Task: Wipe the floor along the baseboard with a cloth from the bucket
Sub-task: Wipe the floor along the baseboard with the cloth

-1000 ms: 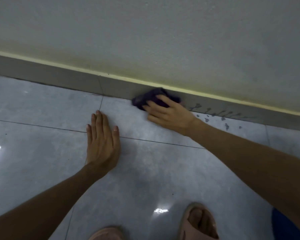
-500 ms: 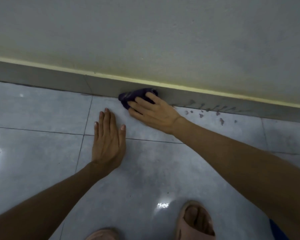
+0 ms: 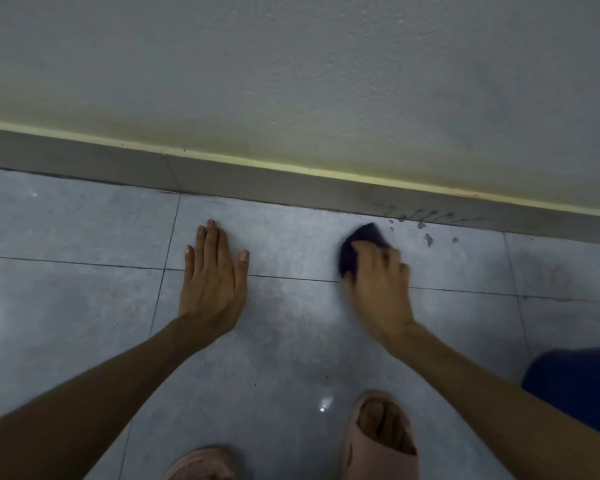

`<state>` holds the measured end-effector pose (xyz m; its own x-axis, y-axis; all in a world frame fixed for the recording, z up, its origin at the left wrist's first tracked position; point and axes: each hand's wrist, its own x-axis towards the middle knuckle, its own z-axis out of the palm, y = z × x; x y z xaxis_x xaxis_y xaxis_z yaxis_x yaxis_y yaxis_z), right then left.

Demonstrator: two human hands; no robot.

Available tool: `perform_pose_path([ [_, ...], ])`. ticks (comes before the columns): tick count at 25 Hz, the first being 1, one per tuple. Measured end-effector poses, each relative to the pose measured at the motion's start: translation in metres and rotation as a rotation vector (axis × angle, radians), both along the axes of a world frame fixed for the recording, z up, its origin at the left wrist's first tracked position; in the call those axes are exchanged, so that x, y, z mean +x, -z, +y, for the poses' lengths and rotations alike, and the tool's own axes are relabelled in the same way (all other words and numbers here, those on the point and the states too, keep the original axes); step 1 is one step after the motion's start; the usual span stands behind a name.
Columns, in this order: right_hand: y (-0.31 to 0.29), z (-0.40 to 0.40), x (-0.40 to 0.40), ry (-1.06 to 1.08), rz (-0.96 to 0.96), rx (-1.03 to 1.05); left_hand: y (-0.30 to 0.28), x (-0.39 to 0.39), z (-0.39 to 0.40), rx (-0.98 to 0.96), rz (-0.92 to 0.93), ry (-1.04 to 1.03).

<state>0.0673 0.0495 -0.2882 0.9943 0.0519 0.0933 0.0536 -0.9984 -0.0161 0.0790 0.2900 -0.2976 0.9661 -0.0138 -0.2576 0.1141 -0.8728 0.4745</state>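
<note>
- While the left hand point(image 3: 213, 282) lies flat, fingers spread, on the floor point(image 3: 84, 306),
- right hand point(image 3: 378, 285) (blurred) clamps a dark cloth point(image 3: 359, 245) — near the baseboard point(image 3: 257, 183).

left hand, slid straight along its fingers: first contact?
Likely the baseboard. The left hand lies flat, fingers toward the wall; only bare floor shows between.
</note>
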Motion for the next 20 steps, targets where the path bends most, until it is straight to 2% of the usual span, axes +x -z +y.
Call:
perform_pose_path([
  [2, 0.005, 0.034, 0.005, -0.256, 0.05, 0.033, 0.002, 0.001, -0.002, -0.004, 0.0, -0.013],
  [4, 0.005, 0.035, 0.033, -0.36, 0.039, -0.031, 0.004, 0.001, -0.002, -0.008, 0.005, -0.009],
  [6, 0.008, 0.006, 0.044, -0.271, 0.068, -0.063, 0.002, 0.001, 0.002, -0.006, -0.002, 0.009],
  [8, 0.01, -0.026, 0.025, -0.071, 0.106, -0.038, 0.001, 0.0, 0.006, -0.002, -0.006, 0.029],
  [10, 0.009, -0.025, -0.002, 0.111, 0.07, -0.029, 0.0, 0.0, 0.003, -0.003, -0.011, 0.028],
  [12, 0.012, 0.004, -0.007, 0.049, 0.082, 0.009, 0.001, 0.001, -0.003, -0.012, 0.005, 0.008],
  [14, 0.014, 0.028, 0.006, -0.189, 0.05, 0.062, 0.003, 0.001, -0.005, -0.017, 0.012, -0.014],
  [16, 0.015, 0.022, 0.029, -0.329, 0.04, 0.037, 0.005, 0.001, 0.0, 0.012, -0.006, 0.022],
  [20, 0.012, -0.046, 0.026, -0.213, 0.043, -0.05, 0.003, -0.001, 0.014, 0.083, -0.016, 0.11],
])
